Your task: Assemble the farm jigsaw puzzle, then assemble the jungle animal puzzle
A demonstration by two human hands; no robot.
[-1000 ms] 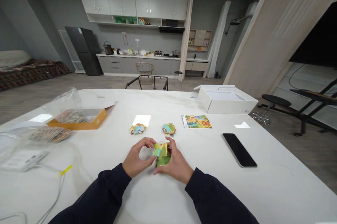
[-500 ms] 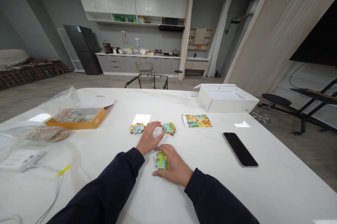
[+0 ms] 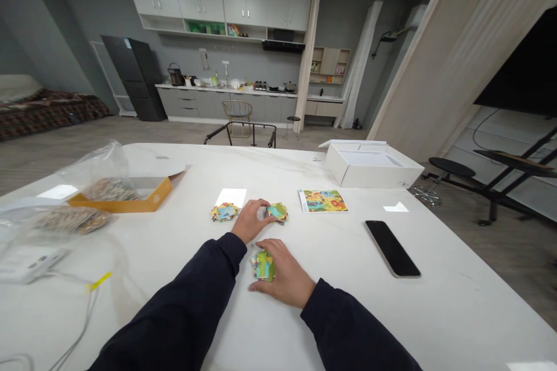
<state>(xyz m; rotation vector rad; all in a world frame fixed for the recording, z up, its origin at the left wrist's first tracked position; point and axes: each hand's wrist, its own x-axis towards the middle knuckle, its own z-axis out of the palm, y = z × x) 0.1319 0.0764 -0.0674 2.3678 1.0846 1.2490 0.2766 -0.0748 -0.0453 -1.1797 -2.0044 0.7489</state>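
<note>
Far left: white power strip [image 3: 32, 265], partly veiled by a clear crinkly bag [image 3: 72, 221] of puzzle pieces. Orange open box [image 3: 150, 200], thin card walls, second bag slumped inside; prints on the bagged pieces unreadable. Next, left puzzle stack [image 3: 224, 212]: flat printed pieces, ragged knobbed outline. Left hand [image 3: 252, 221]: reached forward, wrist low, fingers curved, thumb apart from them, at the left edge of the far puzzle stack [image 3: 278, 212]. Can't tell if it's gripping; fingers cover part of that edge. Near puzzle stack [image 3: 263, 266]: on the white table [image 3: 256, 336], held in the right hand [image 3: 282, 272], thumb on near side, fingers arched over far side, palm hiding its right. Further right: glossy picture card [image 3: 325, 201], rigid white box [image 3: 373, 166], lid up, floor partly hidden by its wall. Black phone [image 3: 392, 248], screen dark.
</note>
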